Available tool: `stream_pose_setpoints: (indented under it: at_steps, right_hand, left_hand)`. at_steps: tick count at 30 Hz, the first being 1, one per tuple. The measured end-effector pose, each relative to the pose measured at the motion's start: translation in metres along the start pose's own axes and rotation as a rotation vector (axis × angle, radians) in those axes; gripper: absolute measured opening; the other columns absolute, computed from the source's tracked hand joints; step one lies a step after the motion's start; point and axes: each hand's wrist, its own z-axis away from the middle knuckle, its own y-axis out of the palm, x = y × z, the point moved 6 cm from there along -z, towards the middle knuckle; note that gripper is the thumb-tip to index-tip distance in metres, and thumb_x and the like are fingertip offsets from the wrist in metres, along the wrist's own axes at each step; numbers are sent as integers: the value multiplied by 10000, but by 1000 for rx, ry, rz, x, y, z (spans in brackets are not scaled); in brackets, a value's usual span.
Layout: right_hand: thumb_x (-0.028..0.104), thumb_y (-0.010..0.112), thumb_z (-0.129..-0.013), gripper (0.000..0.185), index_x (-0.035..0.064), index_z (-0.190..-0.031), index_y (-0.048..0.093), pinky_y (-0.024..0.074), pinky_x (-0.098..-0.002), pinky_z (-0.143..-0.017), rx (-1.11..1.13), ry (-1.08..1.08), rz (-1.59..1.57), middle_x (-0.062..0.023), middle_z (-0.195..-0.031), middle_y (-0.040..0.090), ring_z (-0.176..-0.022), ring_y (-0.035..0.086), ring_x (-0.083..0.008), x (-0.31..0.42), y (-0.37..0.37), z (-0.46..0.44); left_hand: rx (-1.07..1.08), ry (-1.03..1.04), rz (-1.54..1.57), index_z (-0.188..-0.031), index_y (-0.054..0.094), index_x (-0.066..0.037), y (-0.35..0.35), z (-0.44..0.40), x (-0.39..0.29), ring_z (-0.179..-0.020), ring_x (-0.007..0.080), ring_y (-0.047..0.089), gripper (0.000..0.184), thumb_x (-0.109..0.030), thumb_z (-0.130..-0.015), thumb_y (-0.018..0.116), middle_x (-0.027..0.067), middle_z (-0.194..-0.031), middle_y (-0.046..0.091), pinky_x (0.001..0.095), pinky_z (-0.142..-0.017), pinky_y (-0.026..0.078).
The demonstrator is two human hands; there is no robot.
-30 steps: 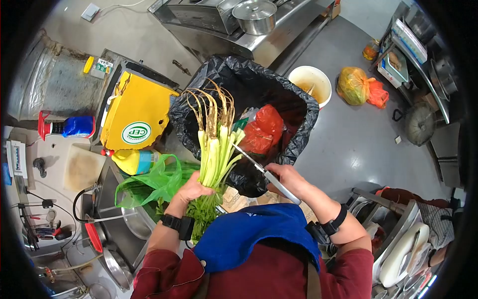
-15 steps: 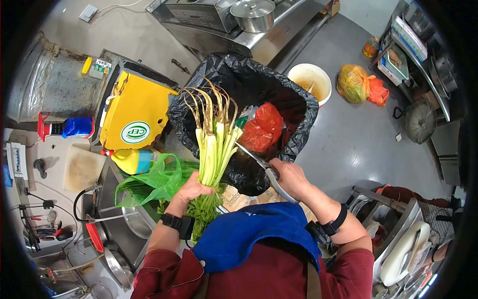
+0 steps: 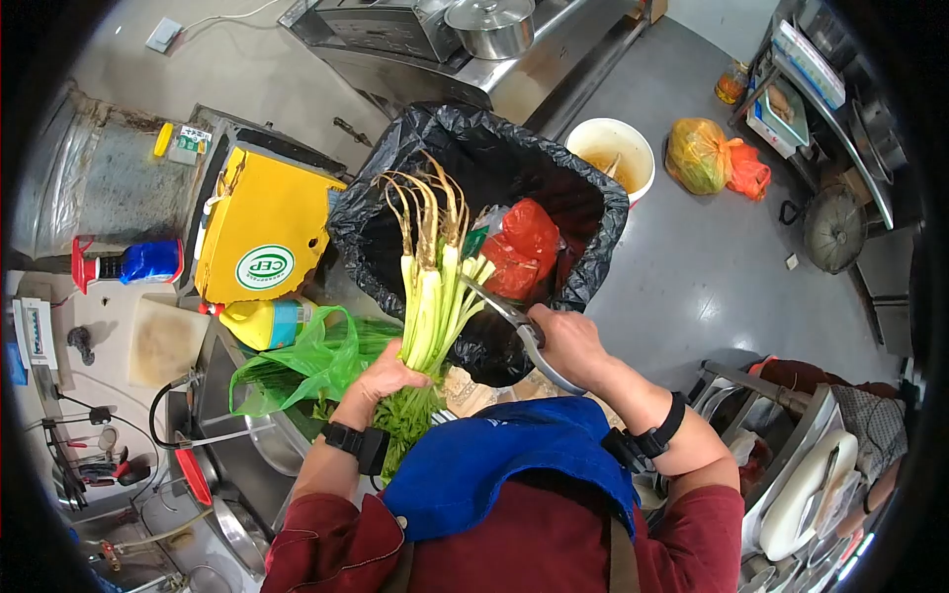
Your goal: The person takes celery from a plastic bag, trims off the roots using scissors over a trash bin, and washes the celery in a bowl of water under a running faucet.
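Trimming appears to be the step in hand. Nearest, at ten o'clock, the left hand has its fingers wrapped tightly round a leafy bunch, its roots pointing to twelve. At one o'clock, the right hand curls round the scissors, forearm angled toward ten, blades against the outer stalks; I can't tell whether they bite. The next snip would call for a steady bunch. Beyond, at twelve, gapes the lined bin.
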Motion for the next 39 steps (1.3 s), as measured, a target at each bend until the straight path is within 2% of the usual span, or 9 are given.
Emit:
stream_pose_setpoints:
  at_steps: [6,13,14,21,23,27,32,36,39]
  right_hand:
    - [221,542,-788,196,55,-893,548,432,-459,-597,-35,-19,-72,-197,-671,579,-665,563,-387,-14,2,3]
    - [191,528,-784,200,46,-921,517,433,-454,-656,11,-19,10,-206,-777,578,-752,559,-381,-3,-20,-1]
    - [191,526,-783,212,40,-930,509,434,-452,-671,8,-33,40,-209,-796,572,-767,557,-381,-3,-21,-1]
    - [202,520,-771,239,31,-937,510,442,-447,-680,-31,-92,175,-213,-784,574,-762,567,-371,-7,-28,-16]
    - [201,520,-765,204,33,-877,546,447,-450,-655,66,-115,133,-204,-743,590,-741,576,-367,-6,-26,-24]
    - [198,536,-751,164,38,-751,572,444,-454,-611,8,-109,127,-185,-705,593,-716,578,-364,-14,-25,-28]
    - [245,528,-773,245,5,-778,579,453,-451,-653,63,-151,52,-201,-721,598,-733,585,-368,-23,-32,-23]
    - [190,511,-779,208,2,-843,570,445,-442,-687,88,-204,15,-215,-785,595,-793,580,-361,-22,-36,-29]
    - [146,516,-763,195,-8,-866,576,442,-422,-711,196,-234,18,-218,-810,597,-826,580,-346,-13,-40,-36]
  left_hand:
    - [-57,-69,200,-1088,517,12,-6,0,20,-867,140,547,568,37,-554,709,51,-966,586,283,-785,454]
    - [-28,-65,211,-1086,521,16,-4,4,15,-865,148,557,566,38,-553,709,56,-970,593,288,-767,464]
    - [-16,-71,182,-1076,530,1,-5,3,16,-830,147,565,573,38,-534,715,46,-928,601,289,-754,471]
    - [19,-89,105,-1056,544,-20,-2,5,21,-793,144,574,571,20,-518,728,37,-884,612,289,-728,481]
    - [29,-99,117,-1077,533,-6,-3,5,27,-814,142,567,584,29,-526,722,43,-920,607,286,-746,471]
    - [58,-103,224,-1096,522,1,0,6,28,-830,147,566,600,39,-531,718,49,-948,604,291,-761,465]
    - [78,-110,283,-1086,522,-14,3,9,19,-819,162,579,601,36,-525,729,55,-921,606,308,-757,477]
    - [117,-137,359,-1078,526,-28,14,13,6,-801,165,585,609,33,-510,736,47,-894,609,314,-756,483]
    - [115,-158,342,-1078,531,-31,18,14,5,-798,162,583,617,26,-500,738,45,-898,607,311,-753,484]
